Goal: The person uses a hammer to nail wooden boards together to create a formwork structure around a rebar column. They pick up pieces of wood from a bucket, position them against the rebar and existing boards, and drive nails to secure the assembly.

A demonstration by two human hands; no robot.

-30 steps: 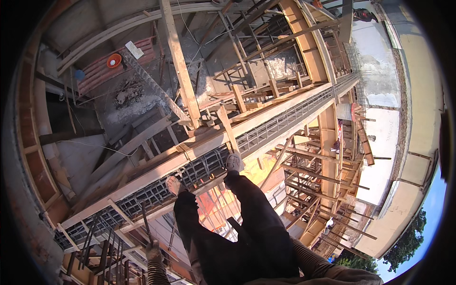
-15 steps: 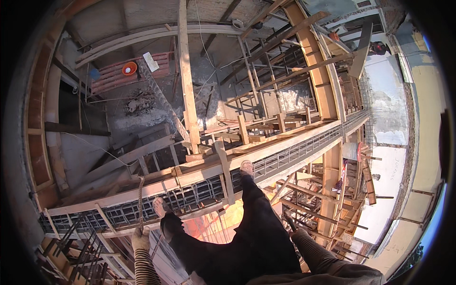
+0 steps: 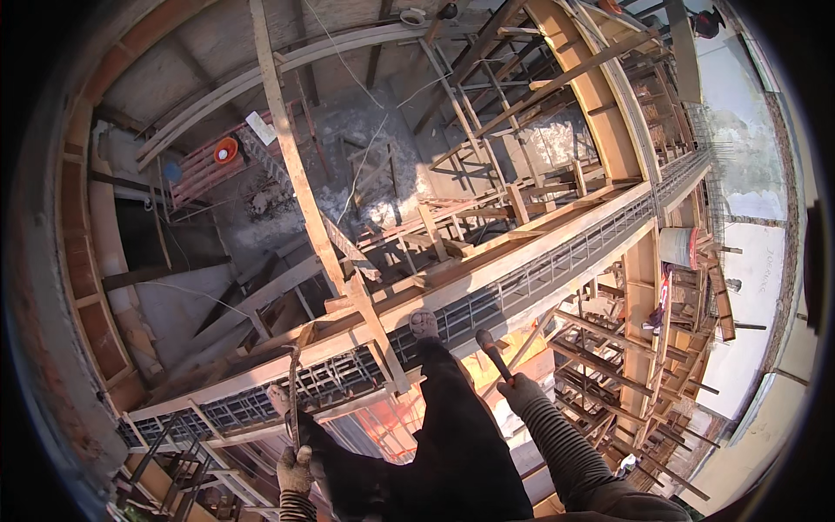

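Observation:
My left hand (image 3: 294,471), in a pale glove, is closed around a long rusty bar (image 3: 295,387) whose upper end bends over. The bar rises across the near board, its bent tip by the far board of a timber beam form. My right hand (image 3: 520,393) grips a short dark tool (image 3: 495,357) with a thick blunt end pointing up and left; its exact kind does not show. The rebar cage (image 3: 474,311) runs along inside the form. My right foot (image 3: 424,324) rests on the form, and my left foot (image 3: 278,399) is partly hidden beside the bar.
An upright timber (image 3: 296,157) stands beyond the form, with an upright board (image 3: 379,335) nailed across it. Below the beam, at right, are many props and planks (image 3: 600,365). A bucket (image 3: 678,247) hangs at right. An orange basin (image 3: 225,150) lies on the lower floor.
My view has turned and shifted. My right hand has lifted, bringing the dark tool up into clearer sight. The bar in my left hand now tilts slightly, its bent end by the far board.

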